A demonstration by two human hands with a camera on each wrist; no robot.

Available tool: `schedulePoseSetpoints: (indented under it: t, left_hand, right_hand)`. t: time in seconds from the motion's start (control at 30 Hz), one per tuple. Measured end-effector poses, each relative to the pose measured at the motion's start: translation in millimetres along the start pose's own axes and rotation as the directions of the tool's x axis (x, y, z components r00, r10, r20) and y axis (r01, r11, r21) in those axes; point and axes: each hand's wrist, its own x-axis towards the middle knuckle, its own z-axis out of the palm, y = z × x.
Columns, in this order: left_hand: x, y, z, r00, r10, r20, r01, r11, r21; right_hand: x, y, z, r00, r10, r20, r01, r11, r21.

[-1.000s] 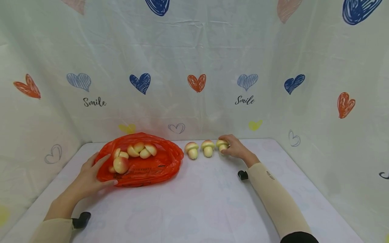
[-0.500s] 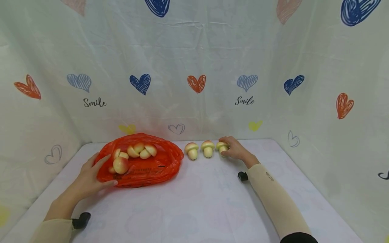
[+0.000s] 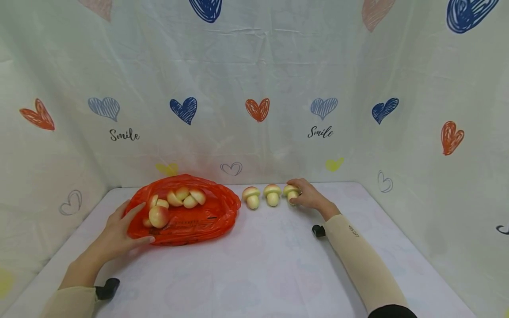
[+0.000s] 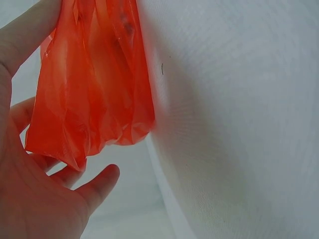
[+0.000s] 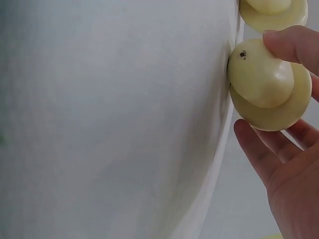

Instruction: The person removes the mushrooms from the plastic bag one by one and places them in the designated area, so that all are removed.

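Note:
My left hand (image 3: pixel 117 234) rests around the left side of a red plastic bag (image 3: pixel 216 223), thumb at the near edge and fingers spread toward the inside. Several toy mushrooms (image 3: pixel 158 216) with red-and-yellow caps lie in the bag's open mouth. In the left wrist view the bag's side (image 4: pixel 94 94) hangs in folds between thumb and fingers. My right hand (image 3: pixel 312 194) holds a pale yellow mushroom (image 5: pixel 261 74), the thumb on its stem and the fingers around its cap. Two more mushrooms, one in the middle (image 3: pixel 272 195) and one at left (image 3: pixel 251 197), form a row with it.
A white cloth covers the table (image 3: pixel 246 274). Right behind the bag and the mushroom row stands a pale curtain (image 3: pixel 278 150) printed with hearts, which also closes in both sides. Black wrist mounts sit at the left wrist (image 3: pixel 107 289) and right wrist (image 3: pixel 318 230).

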Motion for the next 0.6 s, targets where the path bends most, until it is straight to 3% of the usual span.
schedulePoseSetpoints:
  t: [0.37,0.6]
  left_hand:
    - [-0.1,1.5,-0.6,1.0,-0.01,0.007,0.01,1.0,0.005]
    - [-0.2,1.9,-1.3,1.0,-0.013,0.015,0.013,1.0,0.006]
  right_hand:
    - [-1.8,-0.5,-2.4,0.999,0.044,0.011,-0.044,0.999,0.016]
    - [-4.3,-2.4,-5.4,1.0,-0.002,-0.016,0.003,1.0,0.009]
